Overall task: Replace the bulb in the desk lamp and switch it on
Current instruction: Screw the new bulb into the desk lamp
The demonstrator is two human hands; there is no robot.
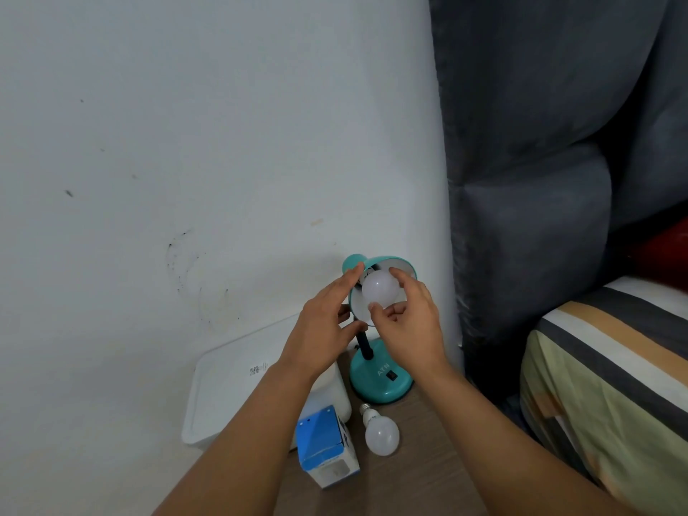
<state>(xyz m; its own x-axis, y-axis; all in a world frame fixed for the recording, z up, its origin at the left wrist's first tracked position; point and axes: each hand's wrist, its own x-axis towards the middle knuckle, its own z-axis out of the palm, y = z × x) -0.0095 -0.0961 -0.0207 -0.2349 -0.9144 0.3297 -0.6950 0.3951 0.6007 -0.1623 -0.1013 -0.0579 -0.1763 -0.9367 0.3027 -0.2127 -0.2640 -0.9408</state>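
desk lamp (pixel 379 381): teal, lower centre of frame, base on a wooden table top (pixel 428 459); shade tipped toward the camera, probably to expose the socket.
bulb in shade (pixel 379 290): white globe, centre of frame, neck inside the shade; judged mid-screwing.
right hand (pixel 407 325): thumb and fingers curled round the globe, holding it, a grip suited to turning.
left hand (pixel 324 325): fingers fairly straight and spread against the shade's left rim, likely steadying it against the twist.
second bulb (pixel 379 432): lying loose on the table in front of the base, set aside within reach.
switch (pixel 391 375): dark rocker on the base, untouched.
blue-white carton (pixel 327 446): lower centre, left of the loose bulb.
white tray (pixel 223 396): lower left, against the wall.
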